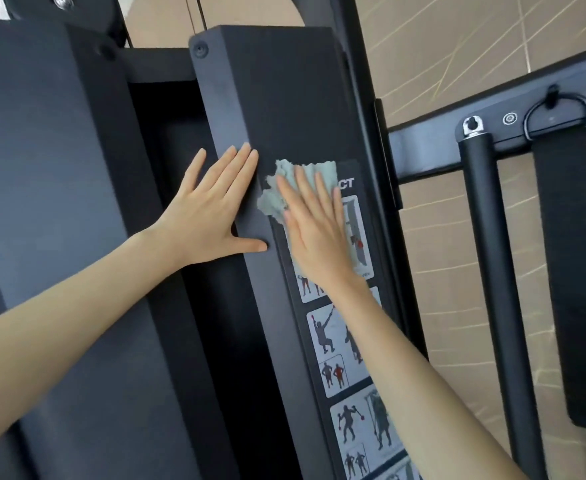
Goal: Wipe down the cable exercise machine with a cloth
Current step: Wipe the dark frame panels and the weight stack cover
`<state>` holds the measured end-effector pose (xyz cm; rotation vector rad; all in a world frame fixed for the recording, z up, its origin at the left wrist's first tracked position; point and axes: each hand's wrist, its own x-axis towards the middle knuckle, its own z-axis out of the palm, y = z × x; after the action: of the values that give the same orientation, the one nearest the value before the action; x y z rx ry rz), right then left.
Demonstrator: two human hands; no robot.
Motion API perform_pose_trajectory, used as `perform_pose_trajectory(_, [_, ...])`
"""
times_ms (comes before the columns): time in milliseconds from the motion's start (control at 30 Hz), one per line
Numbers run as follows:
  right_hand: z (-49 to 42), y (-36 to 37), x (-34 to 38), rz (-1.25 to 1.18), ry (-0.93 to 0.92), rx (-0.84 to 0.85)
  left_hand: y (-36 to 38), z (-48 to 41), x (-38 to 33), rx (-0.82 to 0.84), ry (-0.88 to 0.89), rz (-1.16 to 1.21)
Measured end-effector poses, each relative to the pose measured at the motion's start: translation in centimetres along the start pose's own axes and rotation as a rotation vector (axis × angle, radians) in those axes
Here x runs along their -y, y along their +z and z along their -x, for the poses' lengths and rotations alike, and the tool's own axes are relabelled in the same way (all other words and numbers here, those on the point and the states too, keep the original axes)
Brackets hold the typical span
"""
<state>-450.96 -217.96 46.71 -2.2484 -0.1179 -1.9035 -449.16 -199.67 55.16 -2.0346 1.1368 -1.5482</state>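
Note:
The black cable machine's upright shroud [284, 98] fills the middle of the head view. A strip of exercise pictures [340, 358] runs down its front face. My right hand [315, 230] lies flat with straight fingers on a pale green cloth [277, 192], pressing it against the top of that picture strip. The cloth shows above and left of my fingers; the remainder is hidden under my palm. My left hand [211, 209] rests flat on the shroud's left side face, fingers spread, thumb near the front corner edge.
Another black panel [59, 202] stands at the left, with a dark gap between it and the shroud. At the right a cross bar [534, 109] carries a hanging black bar handle [492, 271] and a black strap [568, 254] on a D-ring. A tan tiled wall is behind.

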Motion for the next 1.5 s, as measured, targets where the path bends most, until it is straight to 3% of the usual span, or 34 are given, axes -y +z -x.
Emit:
perform_pose_trajectory(167, [1.9, -0.3, -4.7, -0.125, 0.261, -0.087, 0.3, 0.8, -1.7, 0.016, 0.027, 0.008])
perform_pose_trajectory(267, [2.9, 0.4, -2.7, -0.119, 0.392, -0.138, 1.0, 1.5, -2.4, 0.034, 0.083, -0.016])
perform_pose_trajectory(400, [6.5, 1.8, 2.4, -0.098, 0.203, -0.063, 1.2, 1.9, -2.7, 0.042, 0.087, -0.016])
perform_pose_trajectory(500, [8.8, 1.8, 1.2, -0.087, 0.081, -0.013, 1.2, 1.9, -3.3, 0.040, 0.050, 0.044])
perform_pose_trajectory(667, [9.9, 1.6, -2.4, -0.173, 0.315, -0.127, 1.6, 2.6, -4.0, 0.046, 0.057, 0.085])
perform_pose_trajectory(800, [10.1, 2.3, -0.7, -0.176, 0.488, -0.193, 1.5, 3.9, -4.9, 0.052, 0.105, 0.078])
perform_pose_trajectory(933, [13.2, 2.9, 2.8, -0.121, 0.286, -0.064, 2.1, 5.3, -6.3, 0.068, 0.172, 0.048])
perform_pose_trajectory(1033, [15.7, 2.7, 1.4, -0.103, 0.179, -0.001, 2.7, 6.2, -7.8, 0.085, 0.207, 0.017])
perform_pose_trajectory(1200, [18.9, 2.4, -3.2, -0.194, 0.521, -0.101, 3.5, 7.6, -10.2, 0.104, 0.257, 0.026])
perform_pose_trajectory(1300, [19.9, 2.9, -2.2, -0.195, 0.684, -0.153, 4.0, 8.7, -11.6, 0.118, 0.317, 0.022])
perform_pose_trajectory(1367, [20.3, 3.3, 0.0, -0.174, 0.690, -0.130, 4.4, 9.4, -12.4, 0.133, 0.337, 0.013])
perform_pose_trajectory(1500, [22.7, 3.8, 2.6, -0.185, 0.512, -0.037, 5.0, 10.1, -13.3, 0.149, 0.377, 0.007])
